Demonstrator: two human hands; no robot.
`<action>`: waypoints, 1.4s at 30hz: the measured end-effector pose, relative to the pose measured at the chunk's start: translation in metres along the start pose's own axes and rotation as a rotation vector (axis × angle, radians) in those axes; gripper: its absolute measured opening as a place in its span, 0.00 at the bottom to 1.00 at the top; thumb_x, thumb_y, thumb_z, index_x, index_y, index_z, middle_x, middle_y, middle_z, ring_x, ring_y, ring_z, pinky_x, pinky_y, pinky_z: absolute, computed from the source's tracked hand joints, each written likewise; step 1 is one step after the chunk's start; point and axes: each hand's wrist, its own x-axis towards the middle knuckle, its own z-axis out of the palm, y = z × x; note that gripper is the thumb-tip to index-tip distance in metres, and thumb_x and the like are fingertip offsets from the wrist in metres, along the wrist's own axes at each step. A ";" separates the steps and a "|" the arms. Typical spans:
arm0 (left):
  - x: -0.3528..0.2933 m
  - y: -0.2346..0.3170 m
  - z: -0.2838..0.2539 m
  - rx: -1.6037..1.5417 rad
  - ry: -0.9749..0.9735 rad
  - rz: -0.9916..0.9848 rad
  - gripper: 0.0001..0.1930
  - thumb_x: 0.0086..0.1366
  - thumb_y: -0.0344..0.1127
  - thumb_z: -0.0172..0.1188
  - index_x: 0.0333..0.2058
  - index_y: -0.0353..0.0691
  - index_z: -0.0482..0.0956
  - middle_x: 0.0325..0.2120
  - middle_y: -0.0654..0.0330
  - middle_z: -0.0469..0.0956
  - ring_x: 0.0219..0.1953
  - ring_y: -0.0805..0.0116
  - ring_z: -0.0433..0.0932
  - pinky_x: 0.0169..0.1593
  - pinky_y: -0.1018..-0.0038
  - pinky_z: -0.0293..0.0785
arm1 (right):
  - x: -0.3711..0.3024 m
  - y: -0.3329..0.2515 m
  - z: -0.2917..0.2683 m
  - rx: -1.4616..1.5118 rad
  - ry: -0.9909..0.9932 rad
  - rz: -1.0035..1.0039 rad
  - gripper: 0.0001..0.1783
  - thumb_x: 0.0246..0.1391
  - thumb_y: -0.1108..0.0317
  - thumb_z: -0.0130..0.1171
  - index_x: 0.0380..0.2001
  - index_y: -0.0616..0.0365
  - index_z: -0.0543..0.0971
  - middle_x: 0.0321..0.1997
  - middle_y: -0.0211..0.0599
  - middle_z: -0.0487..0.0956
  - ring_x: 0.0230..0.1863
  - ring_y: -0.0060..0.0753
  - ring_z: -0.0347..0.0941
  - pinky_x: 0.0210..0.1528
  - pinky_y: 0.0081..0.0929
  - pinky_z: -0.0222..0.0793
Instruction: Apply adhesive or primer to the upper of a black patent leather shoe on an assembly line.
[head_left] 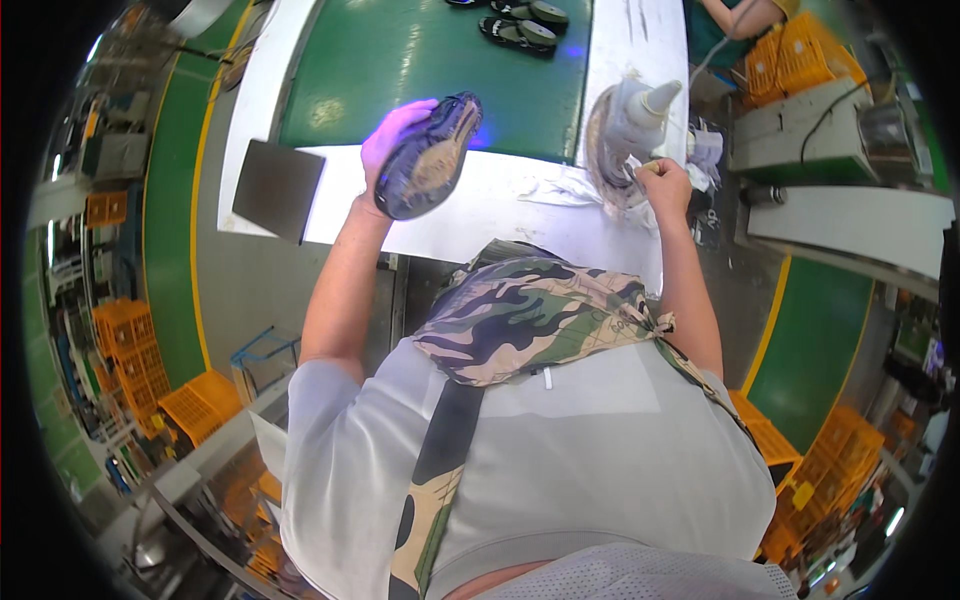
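My left hand (382,145) is closed round a dark shoe (405,175) and holds it up over the near end of the green conveyor belt. A tan, oval patch shows on the side of the shoe turned up to me. On the right, my right hand (664,184) is pinched at the edge of a round, stained dish (602,165). Something small and whitish is at its fingertips, too small to name. In the dish stands a whitish plastic bottle (640,112) with a cone-shaped nozzle. A crumpled white cloth (560,190) lies left of the dish.
Several dark sandals (520,35) sit far up the green belt (430,60). A dark square panel (275,190) stands out at the white table's left corner. Another person's arm (730,18) shows at the far right, near orange crates (795,62).
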 end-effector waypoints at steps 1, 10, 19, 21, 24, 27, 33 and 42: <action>0.001 0.002 -0.009 0.050 -0.026 0.040 0.26 0.44 0.23 0.72 0.44 0.32 0.74 0.46 0.49 0.78 0.47 0.58 0.80 0.52 0.67 0.76 | 0.003 -0.011 0.002 0.302 -0.045 -0.026 0.13 0.42 0.62 0.67 0.28 0.59 0.81 0.26 0.35 0.80 0.27 0.31 0.76 0.33 0.29 0.70; 0.009 0.080 -0.058 0.544 -0.099 0.318 0.22 0.46 0.26 0.70 0.42 0.33 0.74 0.43 0.47 0.80 0.47 0.47 0.80 0.50 0.60 0.77 | -0.039 -0.232 0.001 1.340 -0.665 -0.348 0.12 0.43 0.74 0.70 0.30 0.60 0.76 0.27 0.28 0.75 0.29 0.19 0.70 0.34 0.18 0.67; -0.010 0.108 -0.082 0.674 -0.068 0.273 0.22 0.44 0.25 0.69 0.41 0.34 0.75 0.43 0.48 0.80 0.46 0.48 0.80 0.49 0.61 0.77 | -0.077 -0.305 0.024 1.393 -0.809 -0.612 0.11 0.45 0.79 0.68 0.28 0.61 0.73 0.31 0.31 0.75 0.30 0.22 0.72 0.37 0.22 0.71; -0.012 0.109 -0.081 0.685 -0.064 0.268 0.22 0.45 0.25 0.69 0.42 0.34 0.75 0.43 0.48 0.80 0.46 0.48 0.80 0.49 0.61 0.77 | -0.079 -0.305 0.027 1.415 -0.841 -0.641 0.12 0.46 0.79 0.68 0.28 0.59 0.73 0.33 0.32 0.76 0.32 0.23 0.72 0.38 0.23 0.71; -0.013 0.105 -0.080 0.710 -0.054 0.240 0.22 0.45 0.26 0.69 0.42 0.35 0.75 0.43 0.48 0.80 0.45 0.49 0.80 0.49 0.62 0.77 | -0.080 -0.300 0.037 1.402 -0.884 -0.568 0.12 0.44 0.80 0.68 0.30 0.62 0.74 0.30 0.32 0.75 0.30 0.25 0.75 0.36 0.27 0.76; -0.016 0.098 -0.075 0.711 -0.042 0.179 0.22 0.45 0.26 0.70 0.42 0.35 0.75 0.43 0.49 0.80 0.45 0.50 0.80 0.49 0.63 0.78 | -0.087 -0.291 0.037 1.378 -1.087 -0.359 0.14 0.44 0.78 0.68 0.33 0.62 0.74 0.30 0.34 0.76 0.30 0.28 0.76 0.36 0.29 0.76; -0.018 0.087 -0.066 0.779 -0.032 0.043 0.25 0.44 0.28 0.71 0.43 0.38 0.74 0.37 0.52 0.80 0.39 0.51 0.80 0.42 0.65 0.78 | -0.090 -0.284 0.016 1.336 -1.143 -0.311 0.15 0.43 0.78 0.68 0.35 0.63 0.74 0.29 0.34 0.76 0.29 0.28 0.76 0.33 0.27 0.75; -0.012 0.094 -0.061 0.774 -0.372 -0.473 0.31 0.38 0.36 0.74 0.44 0.40 0.74 0.34 0.54 0.81 0.34 0.51 0.81 0.40 0.64 0.78 | -0.077 -0.292 -0.009 1.264 -0.908 -0.720 0.11 0.43 0.76 0.70 0.30 0.63 0.77 0.30 0.29 0.76 0.30 0.18 0.70 0.34 0.18 0.69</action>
